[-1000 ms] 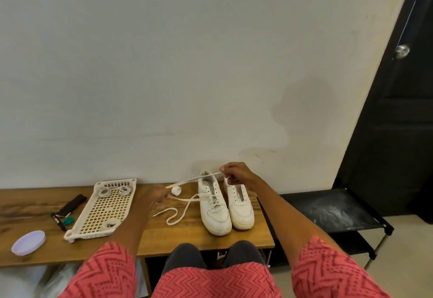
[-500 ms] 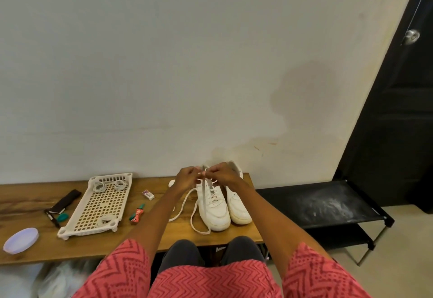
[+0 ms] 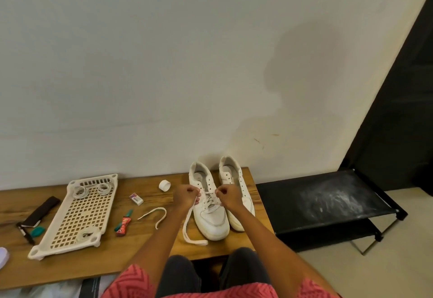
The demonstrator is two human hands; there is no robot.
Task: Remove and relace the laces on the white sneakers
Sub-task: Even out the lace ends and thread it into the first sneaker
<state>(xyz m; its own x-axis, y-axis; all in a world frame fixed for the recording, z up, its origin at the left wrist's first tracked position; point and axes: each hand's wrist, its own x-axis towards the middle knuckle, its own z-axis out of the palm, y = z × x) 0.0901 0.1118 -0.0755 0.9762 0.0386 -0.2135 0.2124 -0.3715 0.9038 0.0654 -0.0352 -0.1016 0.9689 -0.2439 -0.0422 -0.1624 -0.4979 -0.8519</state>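
Two white sneakers stand side by side on the wooden table, toes toward me. The left sneaker [image 3: 212, 215] has a white lace [image 3: 187, 229] threaded through its lower eyelets. The right sneaker [image 3: 234, 180] shows bare eyelets. My left hand [image 3: 186, 198] is fisted at the left side of the left sneaker and pinches the lace, whose loose ends trail down onto the table. My right hand [image 3: 228, 195] is fisted at the shoe's right side and pinches the lace there. Both hands hide part of the lacing.
A perforated white tray [image 3: 77, 213] with coiled laces lies on the left. A small white roll [image 3: 164, 185], an eraser [image 3: 136, 198], a red and green tube [image 3: 124, 223], a marker [image 3: 25, 234] and a dark strip [image 3: 42, 211] lie about. A black rack [image 3: 323, 201] stands right of the table [image 3: 140, 260].
My left hand came in from the table's left to the left sneaker. Both hands have since dropped from its top to either side of the eyelets. The view has tilted down.
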